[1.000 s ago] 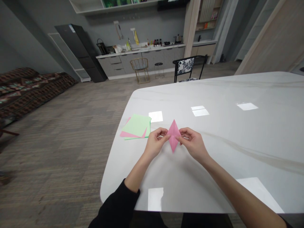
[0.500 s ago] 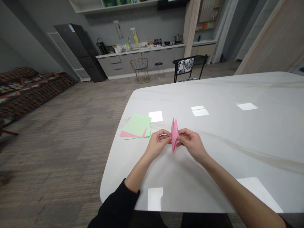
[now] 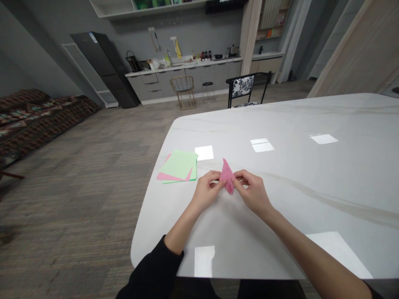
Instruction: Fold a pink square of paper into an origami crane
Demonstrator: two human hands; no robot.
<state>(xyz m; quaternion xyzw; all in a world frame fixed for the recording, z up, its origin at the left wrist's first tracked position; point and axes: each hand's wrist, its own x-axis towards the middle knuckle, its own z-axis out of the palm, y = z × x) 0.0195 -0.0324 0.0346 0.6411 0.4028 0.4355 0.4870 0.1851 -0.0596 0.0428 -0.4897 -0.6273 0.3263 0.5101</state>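
Note:
A small folded piece of pink paper (image 3: pixel 227 171), pointed at its far end, is held between both hands just above the white table. My left hand (image 3: pixel 207 187) pinches its left side, with the thumb on the near face. On its right side my right hand (image 3: pixel 252 189) grips the paper the same way, fingers curled behind it. The two thumbs lie close together on the paper and cover part of its lower half. To the left of my left hand lies a loose stack of square green and pink sheets (image 3: pixel 179 164).
The glossy white table (image 3: pixel 280 166) carries bright light reflections. A black-framed chair (image 3: pixel 246 87) stands at its far edge. Farther back are a gold wire chair (image 3: pixel 183 89), a kitchen counter (image 3: pixel 187 70) and a dark fridge (image 3: pixel 107 66). A patterned couch (image 3: pixel 40 114) is at the far left.
The pink paper has turned from edge-on, with its layers spread apart, to showing a flatter face toward me. Both thumbs have moved onto that face. The stack of sheets stays put.

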